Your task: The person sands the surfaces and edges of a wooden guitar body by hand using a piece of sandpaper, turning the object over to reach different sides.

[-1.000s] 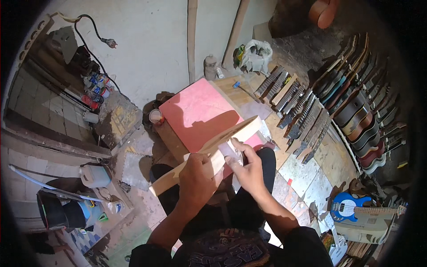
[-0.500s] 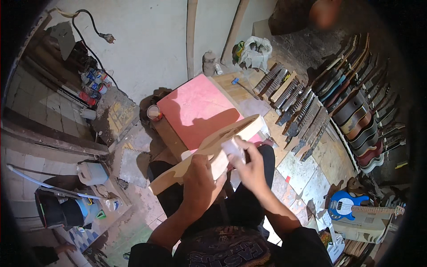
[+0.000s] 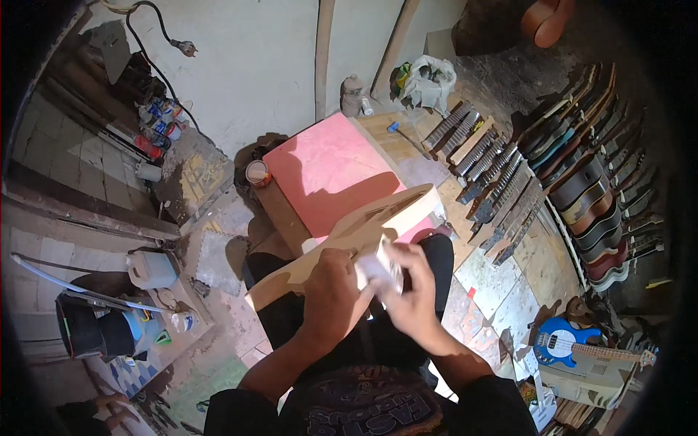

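Observation:
An unpainted wooden electric guitar body (image 3: 414, 206) lies tilted across my lap, its cut-out hollows facing up near the far end. My left hand (image 3: 331, 294) is closed round its near edge, around the middle of the piece. In my right hand (image 3: 413, 294) is a pale sanding block (image 3: 379, 267), smeared by motion, held between thumb and fingers against the edge of the wood. The two hands are close together, the right thumb near the left fingertips. What the block's underside touches is hidden.
Beyond my knees stands a pink-topped table (image 3: 313, 167), with an open can (image 3: 257, 173) beside it. Guitar necks (image 3: 483, 167) lie in a row at right, near racked guitars (image 3: 589, 211). A blue bass guitar (image 3: 560, 340) rests lower right; another person's hand (image 3: 115, 408) shows lower left.
My right hand and the block have shifted slightly down and nearer the left hand. The left hand still holds the guitar body. The whole view has drifted a little, and the other person's hand shows more.

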A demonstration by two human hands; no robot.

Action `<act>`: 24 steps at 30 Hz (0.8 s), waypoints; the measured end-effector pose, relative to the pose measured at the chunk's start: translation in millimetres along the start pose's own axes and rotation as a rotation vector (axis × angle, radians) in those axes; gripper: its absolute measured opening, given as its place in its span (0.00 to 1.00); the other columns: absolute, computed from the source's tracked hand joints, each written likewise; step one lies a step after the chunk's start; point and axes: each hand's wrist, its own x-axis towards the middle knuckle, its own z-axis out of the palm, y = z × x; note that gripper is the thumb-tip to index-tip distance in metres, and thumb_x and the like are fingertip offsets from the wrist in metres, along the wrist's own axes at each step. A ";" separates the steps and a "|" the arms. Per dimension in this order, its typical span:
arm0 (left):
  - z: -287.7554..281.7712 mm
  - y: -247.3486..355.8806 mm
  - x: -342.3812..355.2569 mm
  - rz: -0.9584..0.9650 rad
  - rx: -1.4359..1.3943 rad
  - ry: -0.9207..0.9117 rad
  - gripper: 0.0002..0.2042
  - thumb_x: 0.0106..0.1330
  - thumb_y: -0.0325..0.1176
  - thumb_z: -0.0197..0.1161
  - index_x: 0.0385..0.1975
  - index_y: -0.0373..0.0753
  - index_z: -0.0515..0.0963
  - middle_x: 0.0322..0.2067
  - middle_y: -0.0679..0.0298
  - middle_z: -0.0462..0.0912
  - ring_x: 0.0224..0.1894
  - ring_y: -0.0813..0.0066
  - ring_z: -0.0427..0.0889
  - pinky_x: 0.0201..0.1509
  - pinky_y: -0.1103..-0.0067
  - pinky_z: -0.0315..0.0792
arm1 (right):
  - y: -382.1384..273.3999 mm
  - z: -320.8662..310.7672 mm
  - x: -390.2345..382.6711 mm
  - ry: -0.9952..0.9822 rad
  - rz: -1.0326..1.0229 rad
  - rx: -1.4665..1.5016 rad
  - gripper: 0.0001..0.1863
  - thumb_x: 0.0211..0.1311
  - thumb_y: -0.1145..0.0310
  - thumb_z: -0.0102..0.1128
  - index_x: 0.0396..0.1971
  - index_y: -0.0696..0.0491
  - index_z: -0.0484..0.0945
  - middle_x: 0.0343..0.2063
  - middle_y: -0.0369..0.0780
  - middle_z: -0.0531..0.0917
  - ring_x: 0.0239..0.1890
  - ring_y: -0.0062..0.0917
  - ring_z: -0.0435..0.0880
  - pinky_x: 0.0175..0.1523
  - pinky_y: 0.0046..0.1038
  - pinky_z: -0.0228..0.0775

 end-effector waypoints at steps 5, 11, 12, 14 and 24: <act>-1.7 0.5 3.8 0.006 -0.008 0.014 0.28 0.57 0.37 0.81 0.48 0.32 0.70 0.42 0.46 0.77 0.43 0.43 0.81 0.47 0.57 0.75 | 19.7 -4.2 9.3 -0.016 0.036 0.011 0.25 0.63 0.74 0.73 0.59 0.61 0.77 0.52 0.45 0.81 0.56 0.30 0.80 0.63 0.33 0.72; 8.7 3.0 -1.7 0.051 0.040 0.048 0.29 0.50 0.33 0.85 0.44 0.36 0.69 0.41 0.51 0.76 0.44 0.47 0.83 0.46 0.58 0.75 | 52.1 -4.6 10.7 0.110 0.280 0.329 0.23 0.63 0.76 0.70 0.58 0.59 0.78 0.52 0.48 0.80 0.58 0.33 0.81 0.65 0.32 0.69; 5.9 4.8 -1.1 0.030 0.064 0.032 0.29 0.51 0.33 0.85 0.44 0.36 0.70 0.41 0.51 0.76 0.44 0.47 0.83 0.46 0.59 0.75 | 43.4 -3.4 11.6 0.058 0.217 0.227 0.23 0.63 0.76 0.70 0.58 0.59 0.78 0.52 0.48 0.80 0.58 0.33 0.81 0.65 0.32 0.69; 1.8 -3.1 -4.8 0.058 0.045 0.006 0.28 0.51 0.34 0.85 0.44 0.36 0.70 0.40 0.52 0.76 0.43 0.48 0.83 0.46 0.59 0.75 | 8.1 -3.4 3.4 -0.041 0.109 0.018 0.23 0.62 0.77 0.70 0.58 0.59 0.78 0.52 0.47 0.80 0.57 0.33 0.81 0.66 0.32 0.69; -5.4 -5.5 -4.4 0.062 -0.078 -0.019 0.29 0.53 0.32 0.83 0.48 0.38 0.69 0.40 0.50 0.75 0.43 0.45 0.81 0.46 0.57 0.74 | 1.6 -3.4 4.7 -0.098 -0.037 -0.054 0.26 0.61 0.75 0.73 0.59 0.55 0.77 0.50 0.44 0.79 0.58 0.31 0.79 0.65 0.34 0.69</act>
